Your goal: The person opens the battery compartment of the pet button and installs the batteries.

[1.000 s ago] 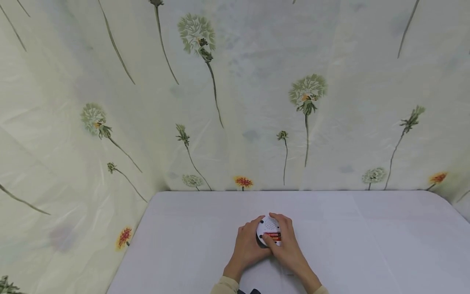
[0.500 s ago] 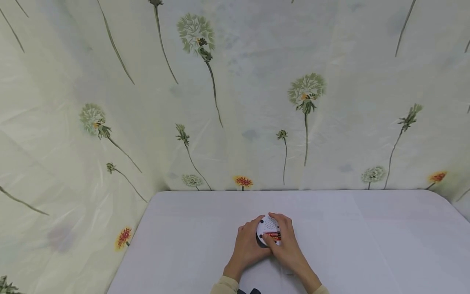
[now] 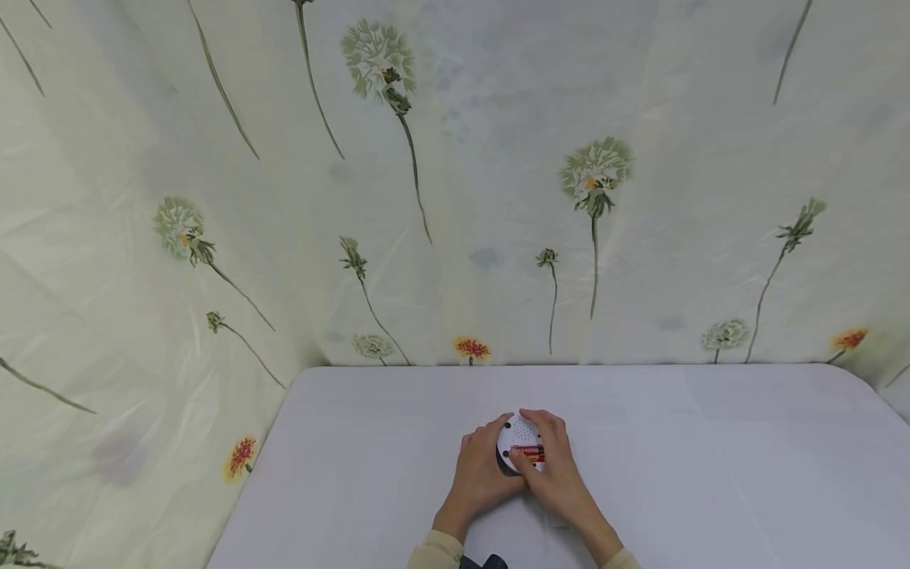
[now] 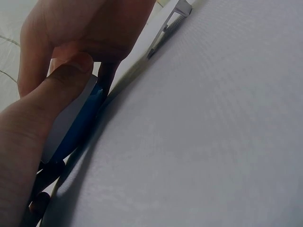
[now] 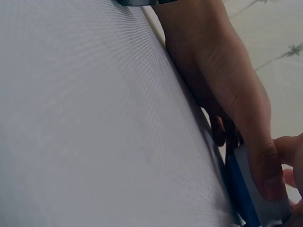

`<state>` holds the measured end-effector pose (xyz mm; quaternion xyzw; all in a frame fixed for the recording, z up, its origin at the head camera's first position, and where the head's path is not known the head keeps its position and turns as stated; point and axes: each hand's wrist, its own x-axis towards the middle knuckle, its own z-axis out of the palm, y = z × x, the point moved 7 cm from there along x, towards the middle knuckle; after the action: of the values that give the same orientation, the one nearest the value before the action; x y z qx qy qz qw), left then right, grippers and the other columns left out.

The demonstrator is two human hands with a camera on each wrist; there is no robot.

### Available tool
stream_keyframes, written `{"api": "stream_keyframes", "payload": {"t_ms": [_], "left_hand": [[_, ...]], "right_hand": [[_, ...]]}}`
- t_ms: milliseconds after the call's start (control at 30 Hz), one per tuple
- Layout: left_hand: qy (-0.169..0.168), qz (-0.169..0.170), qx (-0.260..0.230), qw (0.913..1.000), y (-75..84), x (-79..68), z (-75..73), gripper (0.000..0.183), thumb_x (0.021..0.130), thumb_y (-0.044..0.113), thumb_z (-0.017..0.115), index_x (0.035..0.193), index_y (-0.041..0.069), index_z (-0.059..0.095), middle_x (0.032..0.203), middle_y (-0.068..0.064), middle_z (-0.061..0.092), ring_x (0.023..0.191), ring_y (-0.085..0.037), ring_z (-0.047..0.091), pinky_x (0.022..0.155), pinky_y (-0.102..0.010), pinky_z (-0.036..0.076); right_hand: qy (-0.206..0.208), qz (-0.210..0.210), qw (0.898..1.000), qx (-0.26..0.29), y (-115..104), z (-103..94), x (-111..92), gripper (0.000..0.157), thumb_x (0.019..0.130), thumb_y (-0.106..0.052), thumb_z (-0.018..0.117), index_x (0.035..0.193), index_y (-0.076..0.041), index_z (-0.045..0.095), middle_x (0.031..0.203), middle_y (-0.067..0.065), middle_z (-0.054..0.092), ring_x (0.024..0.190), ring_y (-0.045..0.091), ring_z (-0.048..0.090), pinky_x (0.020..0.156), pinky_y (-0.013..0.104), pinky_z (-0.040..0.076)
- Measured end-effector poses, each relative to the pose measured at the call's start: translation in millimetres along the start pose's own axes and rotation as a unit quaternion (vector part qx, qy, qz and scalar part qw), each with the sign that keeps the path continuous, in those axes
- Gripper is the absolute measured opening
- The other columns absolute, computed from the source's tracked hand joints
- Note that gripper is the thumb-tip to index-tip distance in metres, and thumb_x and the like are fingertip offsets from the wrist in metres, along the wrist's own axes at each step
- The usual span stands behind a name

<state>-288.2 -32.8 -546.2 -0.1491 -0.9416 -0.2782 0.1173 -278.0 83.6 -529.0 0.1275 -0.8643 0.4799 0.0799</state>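
Both hands hold a round white device with speaker holes and small dark feet on its upturned face. Red batteries lie side by side in its slot. My left hand curls around the left side of the device. My right hand grips the right side, its thumb pressed by the left end of the batteries. Each wrist view shows the device edge-on, with a blue side and a thumb on its pale face. The hands cover much of its rim.
A white cloth-covered table spreads around the hands. Behind it hangs a pale curtain printed with dandelions. A dark object shows at the bottom edge between the sleeves. Beyond the hands in the left wrist view lies a pale, clip-like piece.
The grip on the device and the batteries looks the same throughout. Only the head view has shifted very slightly.
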Motion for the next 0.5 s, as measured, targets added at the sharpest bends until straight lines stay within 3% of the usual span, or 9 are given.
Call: {"api": "stream_keyframes", "payload": {"t_ms": [233, 500], "left_hand": [[0.004, 0.001, 0.003, 1.0000, -1.0, -0.1, 0.7, 0.089, 0.060, 0.061, 0.067, 0.134, 0.024, 0.034, 0.118, 0.007, 0.056, 0.100, -0.006, 0.051, 0.090, -0.032, 0.034], [0.002, 0.001, 0.006, 1.0000, -1.3, 0.2, 1.0, 0.088, 0.060, 0.060, 0.067, 0.133, 0.023, 0.035, 0.118, 0.007, 0.055, 0.100, -0.006, 0.051, 0.090, -0.032, 0.035]], "right_hand": [[0.000, -0.007, 1.000, -0.004, -3.7, -0.6, 0.2, 0.059, 0.079, -0.027, 0.065, 0.131, -0.024, 0.037, 0.133, 0.007, 0.029, 0.119, 0.024, 0.033, 0.092, 0.050, 0.031], [0.005, -0.017, 1.000, -0.009, -5.2, -0.5, 0.3, 0.059, 0.079, -0.025, 0.065, 0.129, -0.034, 0.036, 0.133, 0.005, 0.029, 0.118, 0.022, 0.032, 0.091, 0.048, 0.030]]}}
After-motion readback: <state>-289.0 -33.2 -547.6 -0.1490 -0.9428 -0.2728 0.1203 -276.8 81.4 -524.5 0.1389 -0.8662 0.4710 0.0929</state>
